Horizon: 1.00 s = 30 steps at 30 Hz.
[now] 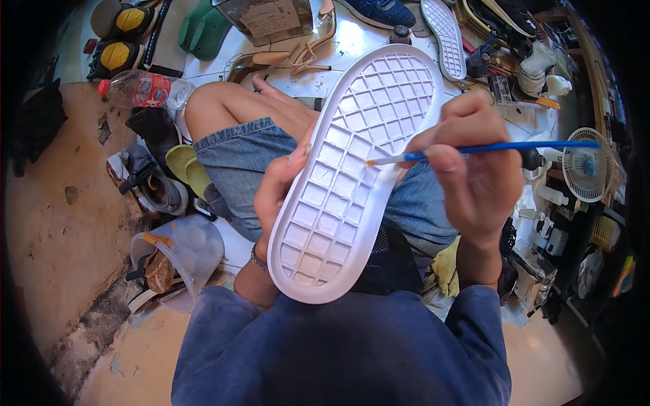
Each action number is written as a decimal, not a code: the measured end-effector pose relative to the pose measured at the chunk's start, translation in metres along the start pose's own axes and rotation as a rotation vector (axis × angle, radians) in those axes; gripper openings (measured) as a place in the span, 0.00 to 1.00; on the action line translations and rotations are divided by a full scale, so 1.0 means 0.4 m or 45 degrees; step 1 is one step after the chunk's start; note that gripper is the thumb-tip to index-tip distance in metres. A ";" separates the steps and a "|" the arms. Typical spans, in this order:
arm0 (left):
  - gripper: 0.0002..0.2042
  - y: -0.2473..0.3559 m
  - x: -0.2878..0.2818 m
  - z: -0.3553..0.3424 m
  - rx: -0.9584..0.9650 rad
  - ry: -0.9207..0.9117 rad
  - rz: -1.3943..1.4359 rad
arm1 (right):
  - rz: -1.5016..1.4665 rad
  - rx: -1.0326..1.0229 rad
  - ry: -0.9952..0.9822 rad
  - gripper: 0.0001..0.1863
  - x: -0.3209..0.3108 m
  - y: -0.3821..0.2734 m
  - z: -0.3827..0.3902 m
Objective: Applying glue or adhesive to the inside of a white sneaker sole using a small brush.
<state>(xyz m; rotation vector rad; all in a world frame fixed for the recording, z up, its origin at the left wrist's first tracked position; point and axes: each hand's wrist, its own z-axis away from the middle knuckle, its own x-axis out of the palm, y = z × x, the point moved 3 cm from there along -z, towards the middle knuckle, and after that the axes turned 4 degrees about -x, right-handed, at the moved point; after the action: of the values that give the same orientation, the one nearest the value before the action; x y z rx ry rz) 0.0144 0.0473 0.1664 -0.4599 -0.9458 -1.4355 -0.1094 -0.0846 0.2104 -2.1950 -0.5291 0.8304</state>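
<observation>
Head view, left hand [278, 186] part-hidden, behind sole [347, 184]

The lone fisheye view looks down from the wearer's head, close above the white sole [342, 181], with the blue shirt [345, 345] at six o'clock.
</observation>
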 end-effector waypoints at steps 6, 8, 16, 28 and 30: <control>0.33 -0.004 -0.013 -0.001 -0.134 0.218 0.404 | 0.008 -0.176 -0.266 0.15 0.005 -0.014 -0.023; 0.31 0.001 -0.027 0.001 -0.116 0.133 0.374 | -0.011 -0.183 -0.176 0.15 -0.008 -0.016 -0.029; 0.31 -0.005 -0.127 -0.016 0.081 0.132 -0.077 | -0.114 -0.242 -0.353 0.12 0.006 -0.048 -0.026; 0.34 -0.007 -0.168 -0.033 -0.349 -0.027 -0.185 | -0.032 -0.254 -0.360 0.10 0.004 0.021 -0.029; 0.35 -0.009 -0.178 -0.037 -0.335 -0.075 -0.181 | 0.008 -0.265 -0.373 0.10 0.011 0.029 -0.030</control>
<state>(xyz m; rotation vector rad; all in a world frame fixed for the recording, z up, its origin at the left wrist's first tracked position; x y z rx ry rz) 0.0240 0.0798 0.1018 -0.6425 -0.8531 -1.6939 -0.0964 -0.0955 0.2062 -2.2738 -0.7823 1.1549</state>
